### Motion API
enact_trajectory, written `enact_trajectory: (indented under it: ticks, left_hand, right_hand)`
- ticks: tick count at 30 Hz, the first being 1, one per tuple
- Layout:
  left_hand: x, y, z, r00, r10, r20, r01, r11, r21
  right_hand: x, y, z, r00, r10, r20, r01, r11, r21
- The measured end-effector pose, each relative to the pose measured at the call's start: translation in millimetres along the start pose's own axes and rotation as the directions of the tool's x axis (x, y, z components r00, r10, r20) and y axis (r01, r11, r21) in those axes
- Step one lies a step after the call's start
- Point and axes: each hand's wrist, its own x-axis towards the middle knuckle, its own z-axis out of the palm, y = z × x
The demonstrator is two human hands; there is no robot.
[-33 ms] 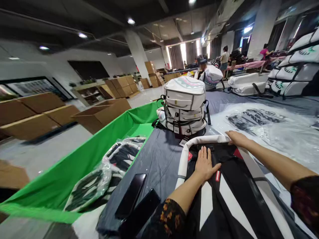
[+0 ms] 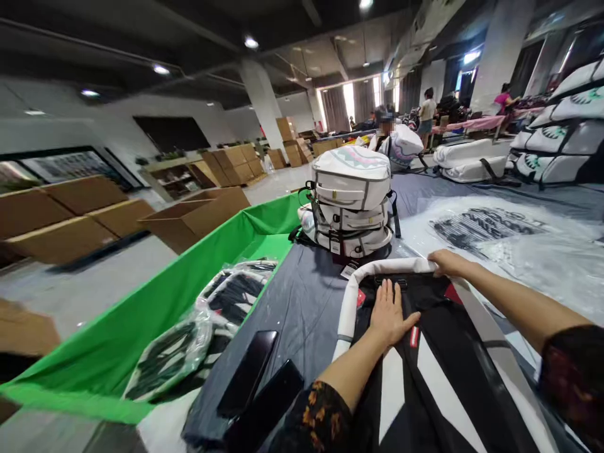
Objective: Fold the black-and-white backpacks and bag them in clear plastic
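Note:
A black-and-white backpack [image 2: 434, 365] lies in front of me, its black strapped side facing up and a white padded rim around it. My left hand [image 2: 387, 316] rests flat on the black panel near the top, fingers stretched and thumb out beside a small red-and-white label [image 2: 414, 336]. At the top right corner, my right hand [image 2: 448, 263] has its fingers curled over the white rim; the fingertips are partly hidden. Beyond the backpack stands a pile of white backpacks [image 2: 352, 179] with black straps and hanging tags.
Two dark phone-like slabs [image 2: 250, 371] lie on the grey-covered table [image 2: 302, 296]. Left of it hangs a green cloth bin [image 2: 189, 283] with plastic-wrapped bags [image 2: 186, 346]. Clear plastic bags [image 2: 500, 233] spread to the right. Cardboard boxes [image 2: 198, 214] and other people [image 2: 427, 113] are farther off.

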Motion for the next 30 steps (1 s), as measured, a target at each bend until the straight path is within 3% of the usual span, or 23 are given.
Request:
enact_trajectory:
  ticks: [3,6,9,11,18,21,25,28,30]
  left_hand:
    - [-2,0,-5.2,1.000,-0.003,-0.029,0.004,1.000,0.027]
    - [5,-7,-24.8,0.997,0.065,-0.050,-0.061,0.996,0.067]
    - [18,-19,-38.0,0.991,0.119,0.054,-0.121,0.992,0.032]
    - [23,-25,-34.6,0.991,0.093,0.091,-0.091,0.995,-0.028]
    - [23,-29,-8.6,0.998,0.021,-0.056,-0.030,0.986,-0.165]
    - [24,-29,-8.0,0.994,0.012,-0.105,-0.028,0.988,-0.154]
    - [24,-30,-4.6,0.991,0.005,-0.134,-0.025,0.989,-0.145]
    - [25,-34,-0.2,0.993,0.019,-0.114,-0.030,0.994,-0.102]
    - [29,-39,0.4,0.997,0.030,-0.066,-0.033,0.999,-0.042]
  right_hand:
    - [22,1,2,0.999,-0.004,0.048,0.003,1.000,0.008]
    - [34,2,3,0.994,-0.014,0.106,0.010,0.999,0.037]
    - [37,0,1,0.990,-0.047,0.133,0.039,0.997,0.062]
    - [32,-4,-3,0.991,-0.078,0.111,0.071,0.995,0.066]
    - [2,-20,-15,0.986,-0.169,0.008,0.168,0.984,0.061]
    - [10,-56,-32,0.977,-0.211,-0.033,0.212,0.976,0.039]
    - [44,-135,-49,0.927,-0.356,-0.121,0.362,0.931,0.034]
    - [70,-182,-44,0.917,-0.386,-0.100,0.390,0.921,0.020]
    - [80,-201,-37,0.921,-0.374,-0.110,0.378,0.926,0.015]
